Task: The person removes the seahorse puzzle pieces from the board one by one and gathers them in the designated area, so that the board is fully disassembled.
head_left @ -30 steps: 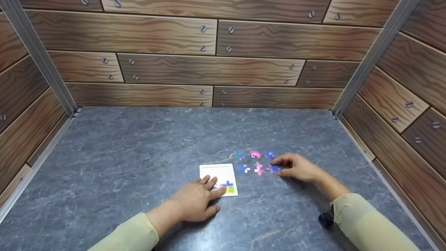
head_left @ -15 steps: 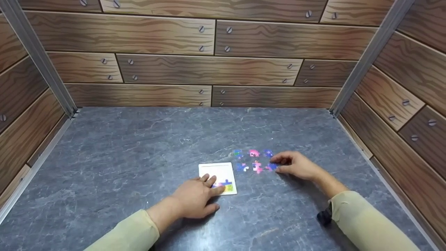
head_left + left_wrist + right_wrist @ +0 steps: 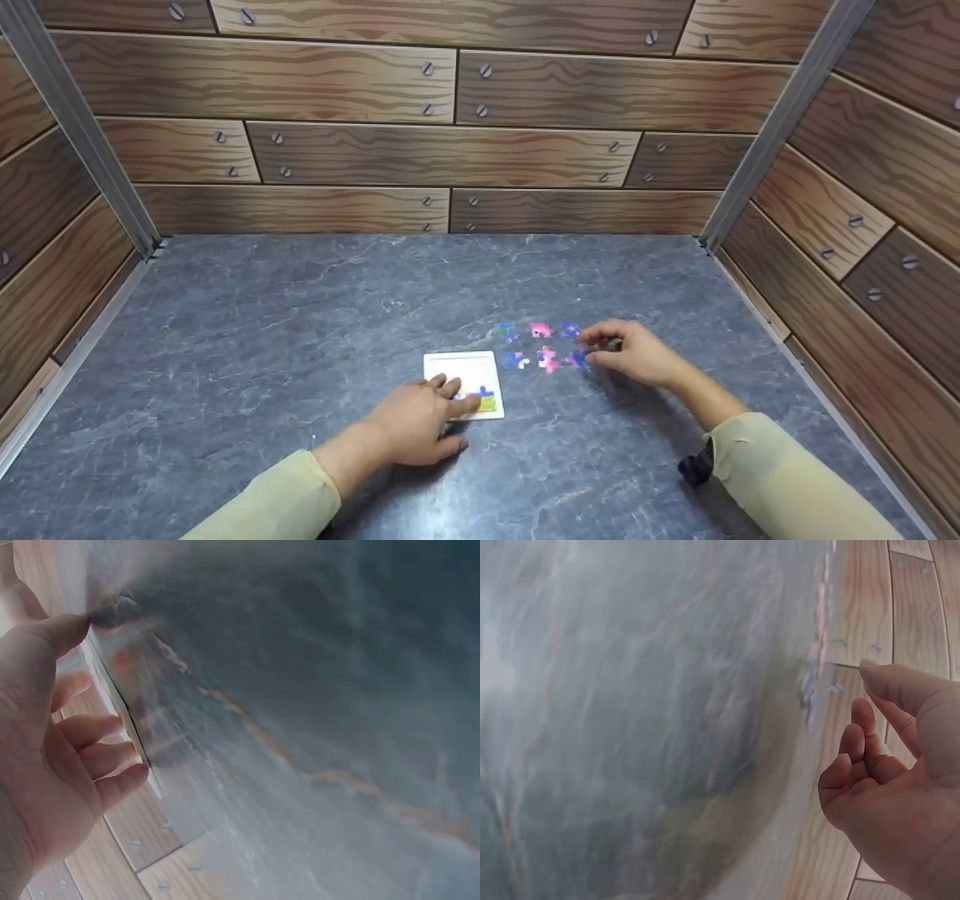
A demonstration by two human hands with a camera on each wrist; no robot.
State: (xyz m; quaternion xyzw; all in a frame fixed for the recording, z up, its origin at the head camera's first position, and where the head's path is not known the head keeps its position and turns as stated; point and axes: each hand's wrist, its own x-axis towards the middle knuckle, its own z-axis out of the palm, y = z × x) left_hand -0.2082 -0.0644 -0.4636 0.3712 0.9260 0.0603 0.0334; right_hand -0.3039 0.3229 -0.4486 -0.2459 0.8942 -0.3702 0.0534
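Note:
In the head view my left hand (image 3: 415,424) rests with spread fingers on a white puzzle tray (image 3: 459,367). Part of a colourful picture, blue and yellow-green, shows at the tray's near end, partly hidden by those fingers. Right of the tray lie several jigsaw pieces in two rows, among them a pink piece (image 3: 541,330), a dark blue piece (image 3: 570,330) and another blue piece (image 3: 577,361). My right hand (image 3: 637,356) is at the right end of the rows, thumb and fingers apart over the two blue pieces. The right wrist view shows nothing between its fingers.
The grey marbled tabletop (image 3: 300,300) carries the tray and the pieces. Wood-patterned panels (image 3: 337,150) stand at the back and both sides, joined by metal corner posts (image 3: 787,127). A black band (image 3: 696,466) shows at the right sleeve.
My right hand has shifted slightly away from me, its thumb moving from beside the lower blue piece to over it. The left hand stays on the tray. The head view has shifted a little.

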